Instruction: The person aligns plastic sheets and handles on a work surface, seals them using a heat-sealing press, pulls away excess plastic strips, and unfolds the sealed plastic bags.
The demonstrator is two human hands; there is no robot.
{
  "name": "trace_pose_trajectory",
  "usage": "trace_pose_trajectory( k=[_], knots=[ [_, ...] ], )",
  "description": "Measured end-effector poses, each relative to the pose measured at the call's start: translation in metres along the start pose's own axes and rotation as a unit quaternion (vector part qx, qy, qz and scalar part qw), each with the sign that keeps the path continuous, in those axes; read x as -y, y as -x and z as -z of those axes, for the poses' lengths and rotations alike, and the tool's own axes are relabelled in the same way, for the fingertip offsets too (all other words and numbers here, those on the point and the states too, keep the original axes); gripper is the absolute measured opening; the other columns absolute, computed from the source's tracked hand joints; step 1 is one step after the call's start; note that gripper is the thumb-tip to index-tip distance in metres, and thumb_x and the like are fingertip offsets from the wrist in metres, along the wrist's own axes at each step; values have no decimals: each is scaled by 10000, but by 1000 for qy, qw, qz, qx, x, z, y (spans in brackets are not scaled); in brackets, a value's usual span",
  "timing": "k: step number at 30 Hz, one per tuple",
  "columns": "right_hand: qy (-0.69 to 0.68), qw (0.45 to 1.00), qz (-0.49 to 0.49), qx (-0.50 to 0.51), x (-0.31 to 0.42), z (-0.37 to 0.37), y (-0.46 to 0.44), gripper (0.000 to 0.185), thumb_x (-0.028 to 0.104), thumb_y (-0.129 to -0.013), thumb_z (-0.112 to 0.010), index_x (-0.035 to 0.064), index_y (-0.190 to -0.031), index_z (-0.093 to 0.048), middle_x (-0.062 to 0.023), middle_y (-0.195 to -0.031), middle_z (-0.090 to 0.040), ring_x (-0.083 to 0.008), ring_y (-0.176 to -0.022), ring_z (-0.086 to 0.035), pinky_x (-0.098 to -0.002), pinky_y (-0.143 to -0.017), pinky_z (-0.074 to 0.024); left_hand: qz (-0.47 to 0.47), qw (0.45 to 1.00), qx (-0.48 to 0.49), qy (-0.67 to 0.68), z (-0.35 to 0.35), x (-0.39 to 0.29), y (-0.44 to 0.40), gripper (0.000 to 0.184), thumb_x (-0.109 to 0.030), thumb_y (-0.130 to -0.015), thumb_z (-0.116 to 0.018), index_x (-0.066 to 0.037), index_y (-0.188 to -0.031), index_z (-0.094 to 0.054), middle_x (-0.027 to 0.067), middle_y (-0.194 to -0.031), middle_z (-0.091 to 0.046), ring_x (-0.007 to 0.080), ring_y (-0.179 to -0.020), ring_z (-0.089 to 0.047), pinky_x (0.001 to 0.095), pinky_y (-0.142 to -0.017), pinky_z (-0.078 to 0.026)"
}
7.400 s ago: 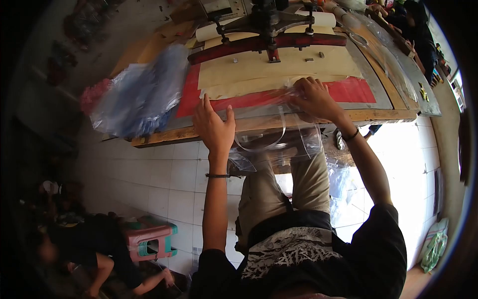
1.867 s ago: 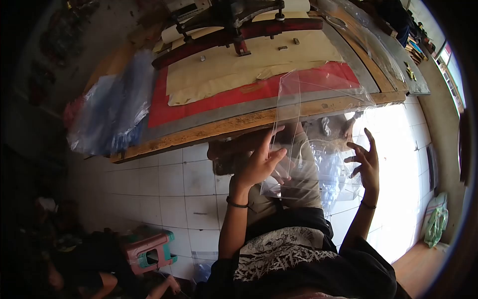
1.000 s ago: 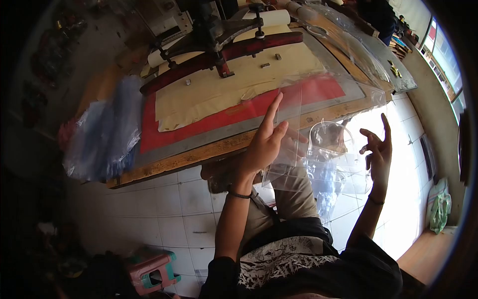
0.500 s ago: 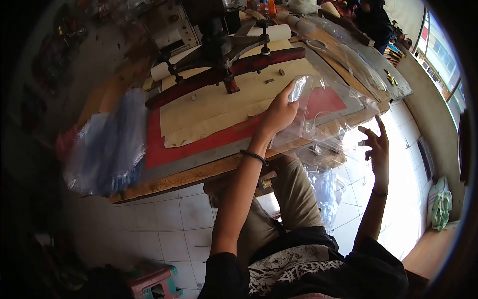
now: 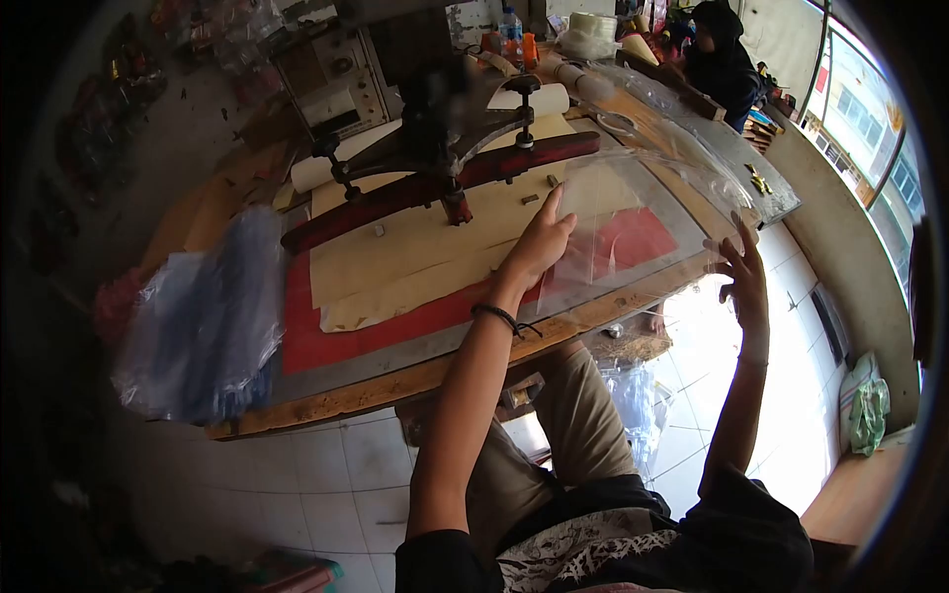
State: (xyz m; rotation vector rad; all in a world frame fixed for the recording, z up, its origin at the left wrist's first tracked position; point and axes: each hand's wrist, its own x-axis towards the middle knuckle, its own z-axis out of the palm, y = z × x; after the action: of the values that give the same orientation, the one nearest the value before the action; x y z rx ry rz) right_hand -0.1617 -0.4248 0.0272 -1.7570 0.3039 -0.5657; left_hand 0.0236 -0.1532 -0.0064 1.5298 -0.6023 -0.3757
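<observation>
A clear plastic sheet (image 5: 603, 212) is stretched between my hands above the right part of the worktable. My left hand (image 5: 541, 237) is closed on its left edge, over the tan sheet (image 5: 425, 252). At the sheet's right side, past the table's front right corner, my right hand (image 5: 739, 259) has its fingers closed on the edge, the index finger raised. A red sheet (image 5: 366, 341) lies under the tan one. Small metal pieces rest on the tan sheet, one of them (image 5: 379, 230) at the left. The press's red bar (image 5: 395, 203) spans above.
Bundled blue-tinted plastic (image 5: 203, 326) hangs over the table's left end. Behind the press stands a control box (image 5: 331, 79). More clear plastic and a tape roll (image 5: 618, 124) lie at the back right. A person in dark clothes (image 5: 727, 64) sits beyond. The wooden table edge (image 5: 395, 385) runs in front.
The clear sheet, earlier low before the table, has been lifted over its right part. My left hand has moved up and forward with it. The view has shifted, showing more of the room behind.
</observation>
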Motion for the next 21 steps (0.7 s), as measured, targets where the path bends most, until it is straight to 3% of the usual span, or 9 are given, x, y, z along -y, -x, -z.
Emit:
trace_pose_trajectory(
  k=[2,5,12,15,17,19,21],
  knots=[
    [-13,999,-14,27,0,2,-12,665,325,-964,-553,61,-1504,-268,-185,-1124,-668,-172,-769,-684,-191,-367,-428,69,997,-14,41,1,1,-1,606,-132,-1001,-449,-117,-1543,-176,111,-1351,-505,136,-939,-616,235,-678,-509],
    [-37,997,-34,55,-4,1,-25,658,296,-961,-544,35,-1497,-265,-175,-1137,-667,-174,-791,-680,-195,-377,-437,110,989,18,102,4,-9,5,612,-93,-1007,-417,-162,-1551,-145,84,-1239,-558,107,-803,-624,223,-650,-499],
    [-9,999,32,40,8,-7,-21,609,226,-949,-513,32,-1480,-288,-161,-1151,-664,-152,-744,-655,-198,-383,-431,34,984,25,173,8,-15,3,621,-11,-1003,-363,-171,-1553,-125,129,-1262,-555,169,-899,-666,292,-675,-557],
    [3,998,15,54,-4,-9,-26,605,210,-954,-508,31,-1484,-278,-159,-1136,-670,-140,-702,-637,-205,-389,-425,64,987,2,145,8,-15,5,620,-37,-987,-406,-119,-1545,-147,153,-1256,-561,190,-926,-674,292,-676,-560],
    [0,997,-3,72,-14,-12,-30,603,192,-957,-505,27,-1487,-267,-158,-1120,-675,-135,-661,-625,-207,-397,-421,25,999,-37,-18,19,27,-21,619,-43,-989,-406,-95,-1544,-138,105,-1137,-600,146,-817,-639,287,-727,-547],
    [-29,996,-12,86,-26,-16,-37,564,178,-977,-503,39,-1483,-296,-148,-1109,-677,-97,-567,-551,-205,-395,-385,22,997,-50,-46,27,34,-25,628,-48,-982,-415,-85,-1544,-140,62,-1023,-608,115,-742,-594,291,-753,-538],
    [-39,994,-16,98,-34,-15,-44,543,163,-987,-502,51,-1482,-311,-138,-1094,-679,-81,-529,-527,-205,-396,-367,58,995,-31,69,29,31,-22,645,-52,-965,-435,-90,-1544,-153,25,-917,-584,98,-703,-539,305,-756,-533]
  ],
)
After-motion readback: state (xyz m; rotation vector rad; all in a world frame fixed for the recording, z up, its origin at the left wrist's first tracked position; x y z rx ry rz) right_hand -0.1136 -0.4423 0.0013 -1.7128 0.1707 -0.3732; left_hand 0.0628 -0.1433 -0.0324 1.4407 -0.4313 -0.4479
